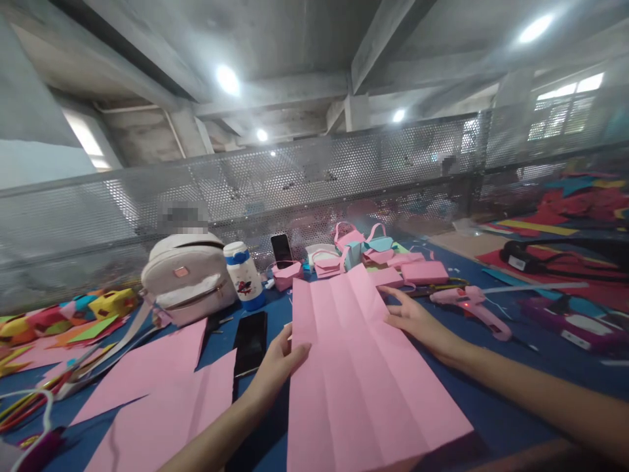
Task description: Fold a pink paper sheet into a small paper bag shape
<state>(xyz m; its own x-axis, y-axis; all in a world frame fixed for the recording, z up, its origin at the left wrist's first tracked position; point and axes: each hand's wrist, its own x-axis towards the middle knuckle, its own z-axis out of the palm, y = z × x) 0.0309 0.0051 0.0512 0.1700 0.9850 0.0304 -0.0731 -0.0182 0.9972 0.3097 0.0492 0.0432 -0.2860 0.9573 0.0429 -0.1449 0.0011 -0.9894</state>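
Note:
A large pink sheet of paper (344,354), with several lengthwise fold creases, stands tilted up in front of me. My left hand (282,354) grips its left edge, the thumb on the front face and the other fingers mostly hidden behind. On the opposite edge my right hand (410,318) holds the sheet; its fingertips meet the border and are partly hidden there. A black phone (250,341) lies just beyond my left hand. To the right of my right hand rests a pink glue gun (474,305) with a small red light on.
More pink sheets (147,367) lie at left on the blue table (280,314). Behind them stand a white backpack (189,275) and a bottle (244,278). Small pink and blue paper bags (378,244) sit at the back, before a perforated metal screen (275,190). A purple device (574,321) lies right.

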